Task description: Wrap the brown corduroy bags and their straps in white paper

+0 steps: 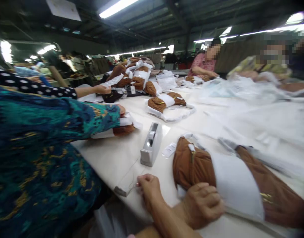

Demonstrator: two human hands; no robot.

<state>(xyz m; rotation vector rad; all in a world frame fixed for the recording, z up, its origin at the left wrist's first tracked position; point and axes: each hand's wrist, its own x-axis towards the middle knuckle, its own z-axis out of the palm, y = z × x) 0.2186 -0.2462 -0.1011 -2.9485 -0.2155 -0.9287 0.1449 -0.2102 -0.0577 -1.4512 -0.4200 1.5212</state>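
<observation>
A folded brown garment [191,165] with a wide white paper band [236,185] round it lies on the white table [112,158] in front of me. My right hand [203,205] is closed in a fist at the near edge of this bundle, its fingers curled on the band's lower corner. My left hand [148,188] rests on the table just left of the bundle. Its fingertips are pinched together on something small that I cannot make out, beside a white strip [127,186] at the table edge.
A grey tape dispenser [152,143] stands just beyond my left hand, with small white labels [169,150] beside it. A co-worker's teal sleeve [55,148] fills the left. More banded brown bundles [166,100] and a pile [134,72] lie farther off. Loose white sheets [253,109] cover the right.
</observation>
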